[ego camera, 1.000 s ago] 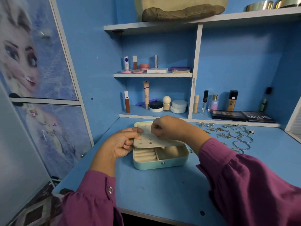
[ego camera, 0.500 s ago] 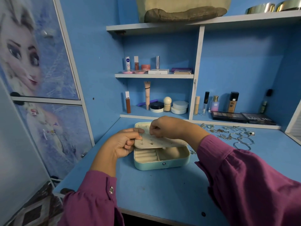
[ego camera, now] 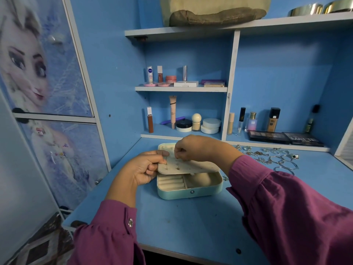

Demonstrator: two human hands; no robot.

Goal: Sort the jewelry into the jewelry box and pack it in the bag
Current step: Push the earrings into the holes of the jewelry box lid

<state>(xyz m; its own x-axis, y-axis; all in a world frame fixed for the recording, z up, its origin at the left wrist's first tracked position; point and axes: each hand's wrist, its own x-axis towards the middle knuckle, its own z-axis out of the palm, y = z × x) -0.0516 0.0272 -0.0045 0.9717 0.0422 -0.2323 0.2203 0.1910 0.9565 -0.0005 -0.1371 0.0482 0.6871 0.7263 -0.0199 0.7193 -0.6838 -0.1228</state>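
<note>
Jewelry box point(ego camera: 189, 185) sits on the blue desk point(ego camera: 191, 222), near its middle, base open toward the camera — ring rolls on the left, a plain compartment on the right. A cream earring panel point(ego camera: 191, 166) lies tilted over the back half of the base.

Left hand point(ego camera: 142, 168): fingers curled, thumb on top, gripping the panel's left edge. Two small earrings point(ego camera: 178, 168) sit in the panel's holes just right of that thumb.

Right hand point(ego camera: 193, 148): above the panel's back-left part, fingertips pinched together and pointing down at it. Whatever is pinched is too small to make out.

Loose jewelry point(ego camera: 275, 158) — bangles, rings, chains — lies spread on the desk to the right of the box, well apart from it. One small piece point(ego camera: 225, 178) lies just beside the box's right wall.

Bag point(ego camera: 214, 10): on the top shelf point(ego camera: 248, 23), above and behind the box. Cosmetics point(ego camera: 191, 123) line the lower shelves.
</note>
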